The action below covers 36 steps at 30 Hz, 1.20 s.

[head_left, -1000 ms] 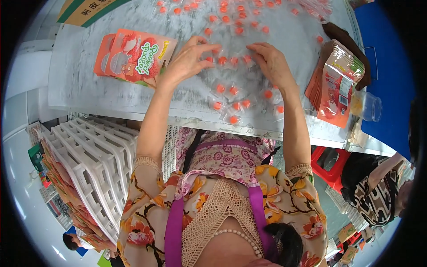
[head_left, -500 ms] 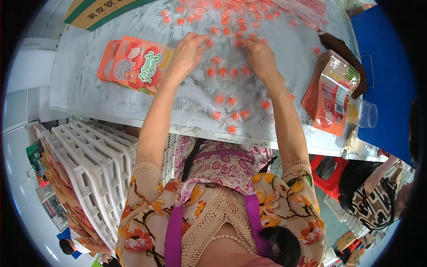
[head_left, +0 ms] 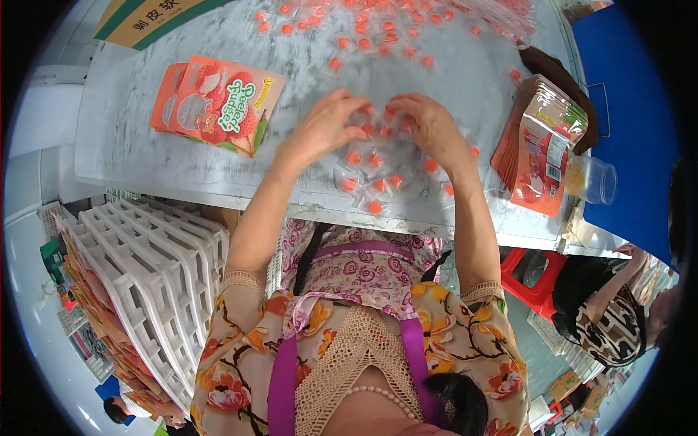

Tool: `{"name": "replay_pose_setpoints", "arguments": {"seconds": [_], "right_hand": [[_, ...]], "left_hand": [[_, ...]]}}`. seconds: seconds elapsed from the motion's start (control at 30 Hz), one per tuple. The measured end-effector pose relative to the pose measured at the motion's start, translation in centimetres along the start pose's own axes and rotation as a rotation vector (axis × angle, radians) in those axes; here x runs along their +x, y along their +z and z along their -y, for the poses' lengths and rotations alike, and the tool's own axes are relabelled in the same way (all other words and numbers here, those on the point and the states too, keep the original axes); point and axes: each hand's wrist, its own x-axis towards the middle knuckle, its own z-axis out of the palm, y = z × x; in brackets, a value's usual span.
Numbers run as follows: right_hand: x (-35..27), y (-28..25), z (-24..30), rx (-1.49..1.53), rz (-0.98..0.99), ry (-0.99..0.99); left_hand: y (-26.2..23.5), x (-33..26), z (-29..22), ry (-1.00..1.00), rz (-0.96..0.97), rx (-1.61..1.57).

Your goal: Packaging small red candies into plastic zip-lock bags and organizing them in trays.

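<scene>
My left hand (head_left: 326, 129) and my right hand (head_left: 434, 132) face each other over the table, cupped around a small cluster of red candies (head_left: 385, 131) in clear wrappers. The left thumb and fingers are spread, with candies against their tips. Bent fingers of the right hand touch the cluster from the other side, their tips partly hidden. Neither hand is closed around a candy. Closer to me lies another loose group of wrapped candies (head_left: 376, 160). More candies (head_left: 361, 28) are scattered toward the far edge.
Red printed pouches (head_left: 218, 105) lie at left; a stack of similar pouches (head_left: 542, 149) lies at right beside a clear plastic jar (head_left: 600, 182). A cardboard box (head_left: 149, 22) stands far left. White plastic crates (head_left: 153, 261) are below the table, near a red stool (head_left: 534, 280).
Both hands have drawn back toward me from the far scatter, bringing candies closer to the near group. The pouches remain where they were on the table.
</scene>
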Motion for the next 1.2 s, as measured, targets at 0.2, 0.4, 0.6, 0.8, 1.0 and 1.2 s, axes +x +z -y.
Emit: {"name": "replay_pose_setpoints", "arguments": {"seconds": [0.2,0.4,0.6,0.8,1.0,1.2], "right_hand": [[-3.8,-1.6,1.2,-0.068,-0.022,0.049],[-6.2,-2.0,5.5,0.016,-0.153,0.041],[-4.6,5.0,8.7,-0.228,0.004,-0.165],[-4.9,4.5,9.6,-0.021,-0.050,-0.151],[-1.3,6.4,12.0,0.007,-0.185,-0.281],[4.2,10.5,11.1,-0.148,-0.186,-0.502]], "left_hand": [[0.1,-1.6,-2.5,0.052,-0.137,-0.070],[-5.1,-7.5,3.3,-0.374,-0.504,0.711],[-2.9,-8.8,5.5,-0.319,-0.513,0.567],[-2.6,-10.2,8.0,-0.235,-0.583,0.672],[-5.1,-11.5,4.4,-0.307,-0.667,0.319],[-3.8,-10.9,6.7,-0.381,-0.577,0.353]]}}
